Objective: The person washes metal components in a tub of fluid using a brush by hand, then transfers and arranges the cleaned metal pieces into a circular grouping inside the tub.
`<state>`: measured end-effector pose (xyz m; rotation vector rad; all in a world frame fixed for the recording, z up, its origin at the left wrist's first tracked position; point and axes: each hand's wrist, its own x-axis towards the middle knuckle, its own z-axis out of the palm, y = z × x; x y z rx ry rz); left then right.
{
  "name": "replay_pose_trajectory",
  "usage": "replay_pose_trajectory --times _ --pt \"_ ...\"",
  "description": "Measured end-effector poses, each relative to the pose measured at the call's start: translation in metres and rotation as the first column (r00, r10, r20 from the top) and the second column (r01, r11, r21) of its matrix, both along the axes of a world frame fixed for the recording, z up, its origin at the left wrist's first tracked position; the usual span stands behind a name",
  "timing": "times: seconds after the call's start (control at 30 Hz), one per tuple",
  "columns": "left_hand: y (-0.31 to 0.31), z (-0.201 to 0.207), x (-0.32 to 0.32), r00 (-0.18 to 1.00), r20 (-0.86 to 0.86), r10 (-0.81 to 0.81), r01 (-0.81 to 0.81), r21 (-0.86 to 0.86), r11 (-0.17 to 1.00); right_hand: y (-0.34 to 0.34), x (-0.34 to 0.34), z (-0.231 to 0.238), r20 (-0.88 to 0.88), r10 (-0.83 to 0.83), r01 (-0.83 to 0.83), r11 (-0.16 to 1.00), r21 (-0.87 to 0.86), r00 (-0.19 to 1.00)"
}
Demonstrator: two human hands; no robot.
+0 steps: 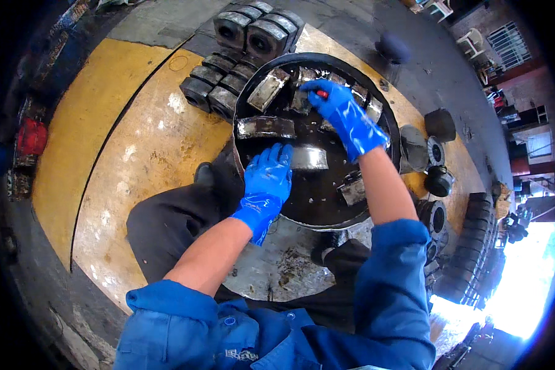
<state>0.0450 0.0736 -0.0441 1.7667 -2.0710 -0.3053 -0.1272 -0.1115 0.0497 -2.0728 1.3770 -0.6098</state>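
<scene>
A round, dark pan [327, 219] of black liquid holds several curved, oily metal blocks. Blue-gloved, my left hand [269, 176] lies with its fingers stretched out at the left end of a shiny curved block [310, 157]. Above its fingertips is another curved block [265, 127]. My right hand [339, 108], also gloved, is closed around a tool whose red end [322, 94] shows between the fingers; the rest is hidden. That hand is over the far blocks, close to a dark metal block [300, 102]. A rectangular block [268, 90] leans at the pan's far left.
Stacked dark metal blocks [231, 77] stand beyond the pan's left edge. Cylindrical metal parts [438, 180] sit on the worn yellow floor board to the right, with a long row of ribbed dark parts [472, 246] farther out. My knees flank the pan's near side.
</scene>
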Motion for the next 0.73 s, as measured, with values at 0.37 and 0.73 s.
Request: replay_pose_trajectory --times 0.37,0.73 --pt "0.002 -0.005 -0.003 0.999 0.04 -0.003 0.004 -0.023 1.0 0.076 -0.03 -0.061 -0.155 -0.122 0.135 0.987 0.081 0.98" --pt "0.002 0.0 0.0 1.0 0.025 -0.007 0.006 0.014 1.0 0.083 0.023 0.018 0.375 -0.321 0.184 0.915 0.358 0.87"
